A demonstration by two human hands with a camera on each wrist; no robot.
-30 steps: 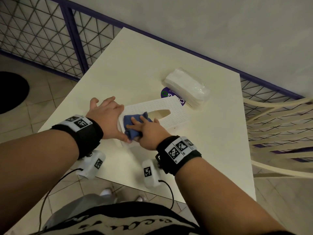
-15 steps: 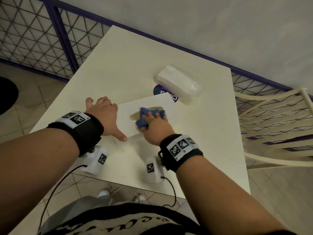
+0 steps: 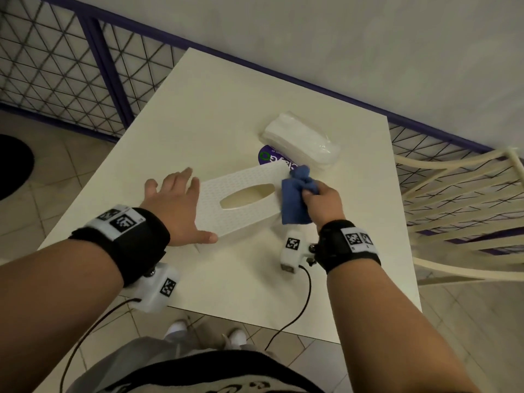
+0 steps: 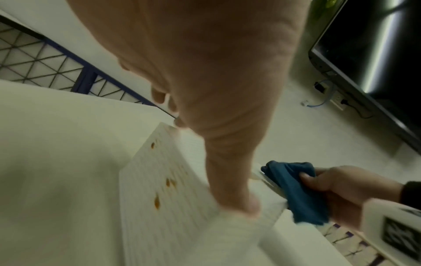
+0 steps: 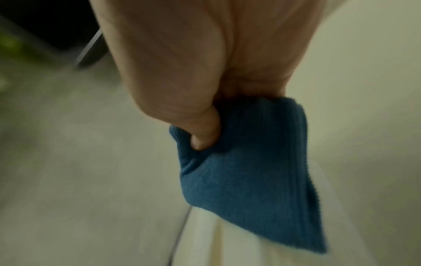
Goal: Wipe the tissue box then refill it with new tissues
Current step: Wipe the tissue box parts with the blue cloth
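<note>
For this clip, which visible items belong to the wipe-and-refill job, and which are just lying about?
Belongs to the job:
tissue box, steadied by the left hand
blue cloth, gripped by the right hand
pack of new tissues

Just there:
purple round sticker
table
cream chair
wire fence

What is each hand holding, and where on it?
The right hand grips the blue cloth by its bunched top. The left hand holds nothing; it rests flat on the tissue box end.
</note>
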